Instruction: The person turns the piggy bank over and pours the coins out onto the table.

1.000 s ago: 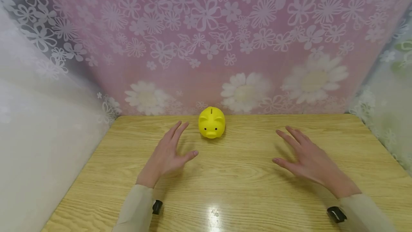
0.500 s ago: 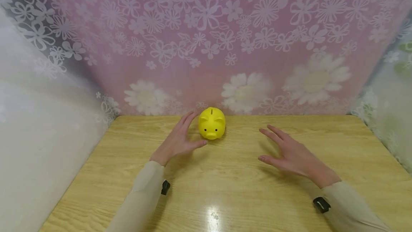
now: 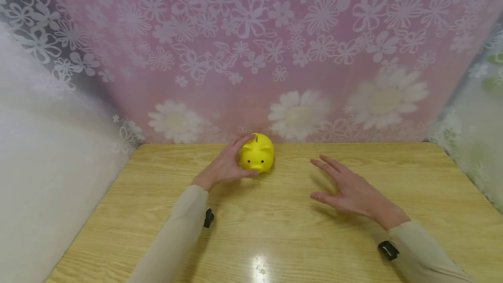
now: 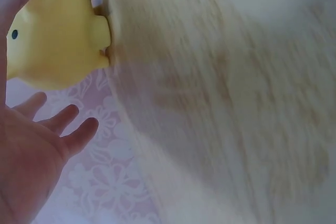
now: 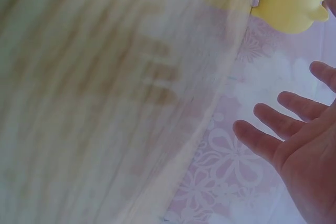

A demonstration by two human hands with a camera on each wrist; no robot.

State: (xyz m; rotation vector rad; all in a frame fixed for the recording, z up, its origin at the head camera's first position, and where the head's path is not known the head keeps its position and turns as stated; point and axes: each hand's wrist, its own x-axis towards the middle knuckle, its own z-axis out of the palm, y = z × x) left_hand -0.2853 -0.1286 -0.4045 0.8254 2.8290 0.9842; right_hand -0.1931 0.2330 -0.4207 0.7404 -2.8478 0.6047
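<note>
A yellow piggy bank point(image 3: 257, 155) stands upright near the table's back edge, coin slot on top and snout toward me. My left hand point(image 3: 225, 166) reaches around its left side, thumb in front by the snout and fingertips at the top near the slot. Seen from the left wrist, the spread fingers point(image 4: 79, 135) lie close beside the yellow body point(image 4: 58, 35), with its feet on the wood. My right hand point(image 3: 351, 190) hovers over the table to the right, fingers apart and holding nothing. From the right wrist, its fingers point(image 5: 257, 137) are stretched out, well away from the bank.
The wooden table point(image 3: 283, 230) ends at the back against a pink flowered curtain point(image 3: 251, 56). A pale wall covering point(image 3: 47, 152) borders the left side, and a flowered one the right. Black straps point(image 3: 388, 250) sit at the sleeved wrists.
My left hand has moved forward and right, from beside the piggy bank to around it. The right hand has drifted left, still spread. The bank stays in its place.
</note>
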